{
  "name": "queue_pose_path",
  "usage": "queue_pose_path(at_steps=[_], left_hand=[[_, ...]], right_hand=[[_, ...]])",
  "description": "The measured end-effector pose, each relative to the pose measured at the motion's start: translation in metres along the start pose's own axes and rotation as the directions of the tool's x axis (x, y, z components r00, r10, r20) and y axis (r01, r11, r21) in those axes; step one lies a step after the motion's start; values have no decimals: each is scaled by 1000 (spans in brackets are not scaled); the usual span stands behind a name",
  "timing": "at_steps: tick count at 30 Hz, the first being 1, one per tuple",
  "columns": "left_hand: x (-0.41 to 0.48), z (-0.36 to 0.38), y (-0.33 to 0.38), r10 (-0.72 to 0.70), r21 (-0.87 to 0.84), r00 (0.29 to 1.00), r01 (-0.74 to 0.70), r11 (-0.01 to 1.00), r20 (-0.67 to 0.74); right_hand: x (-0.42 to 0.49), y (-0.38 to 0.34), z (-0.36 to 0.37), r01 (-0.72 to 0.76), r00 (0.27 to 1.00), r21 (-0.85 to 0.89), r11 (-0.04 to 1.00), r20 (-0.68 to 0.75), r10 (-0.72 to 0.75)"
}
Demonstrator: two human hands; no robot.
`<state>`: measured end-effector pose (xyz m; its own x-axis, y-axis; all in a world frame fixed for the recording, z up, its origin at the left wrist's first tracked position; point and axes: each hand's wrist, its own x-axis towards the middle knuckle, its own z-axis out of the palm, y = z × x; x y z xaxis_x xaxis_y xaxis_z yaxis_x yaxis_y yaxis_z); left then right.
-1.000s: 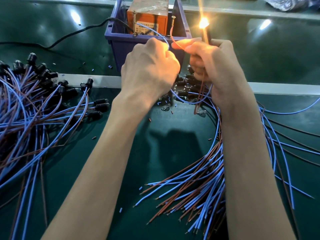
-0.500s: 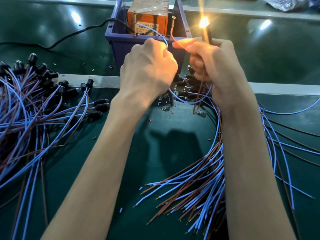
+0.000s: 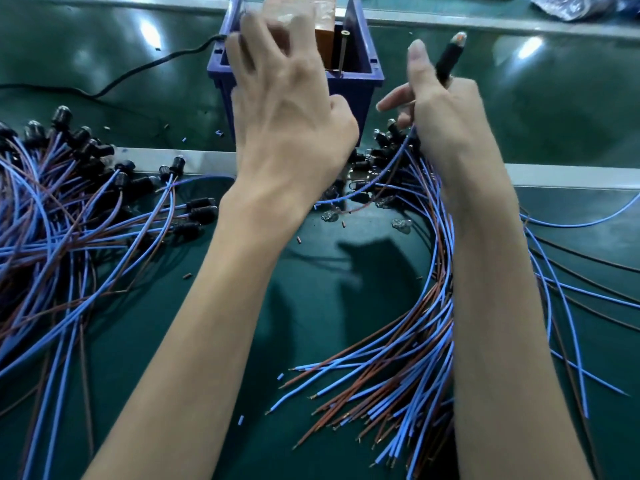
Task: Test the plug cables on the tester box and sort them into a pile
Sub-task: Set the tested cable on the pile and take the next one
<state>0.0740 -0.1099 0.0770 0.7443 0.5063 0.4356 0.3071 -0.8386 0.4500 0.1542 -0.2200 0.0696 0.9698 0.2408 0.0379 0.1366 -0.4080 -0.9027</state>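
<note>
The left hand (image 3: 287, 126) hovers over the tester box (image 3: 349, 88). Its fingers are spread and loosely straight, blurred by motion. No wire shows between them, though the blur hides the fingertips. The thumb points right, towards the other hand, without touching it.

The right hand (image 3: 446, 123) grips a plug cable (image 3: 450, 58). The black plug stands up and tilts right out of the curled far fingers, with its pale rounded tip uppermost. The index finger sticks straight up just left of the plug, and the thumb reaches left, apart from it. The cable's blue wire runs down from under the palm towards the near left and crosses the table (image 3: 311, 323) below the left wrist.

The tester box is a blue bin with an orange block inside, at the far middle. It sits just left of the held plug and apart from it. A black cord (image 3: 154, 65) runs off from it to the left.

On the left lies a pile (image 3: 69, 209) of blue and brown cables, with black plugs at its far edge. A second bundle (image 3: 408, 348) fans out under and beside the right forearm, its bare wire ends nearest.
</note>
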Motion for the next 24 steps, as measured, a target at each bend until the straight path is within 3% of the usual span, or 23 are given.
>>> queue_pose_path(at_steps=[2, 4, 6, 8, 13, 16, 21, 24], left_hand=[[0, -3, 5, 118, 16, 992, -119, 993, 54], [-1, -3, 7, 226, -86, 942, -211, 974, 248], [-5, 0, 10, 259, -183, 845, -194, 964, 467], [-9, 3, 12, 248, -186, 771, -170, 968, 586], [-10, -3, 15, 281, -303, 775, -121, 945, 566], [-10, -7, 17, 282, -275, 761, -142, 951, 584], [-13, -13, 23, 316, -211, 669, -235, 949, 673], [-16, -16, 26, 345, -231, 596, -262, 937, 725]], right_hand=[[-1, -1, -2, 2, 1000, 114, 993, -7, -1], [-2, -1, -4, 10, 1000, 261, 965, -26, -3], [-2, -1, -6, 17, 998, 382, 924, -61, 7], [-1, -1, -9, 9, 992, 468, 884, -115, 51], [2, 4, -18, -10, 965, 680, 733, -185, 184], [4, 6, -21, 8, 960, 770, 638, -185, 211], [6, 9, -22, 23, 952, 840, 542, -184, 245], [7, 13, -25, 0, 954, 834, 552, -165, 249]])
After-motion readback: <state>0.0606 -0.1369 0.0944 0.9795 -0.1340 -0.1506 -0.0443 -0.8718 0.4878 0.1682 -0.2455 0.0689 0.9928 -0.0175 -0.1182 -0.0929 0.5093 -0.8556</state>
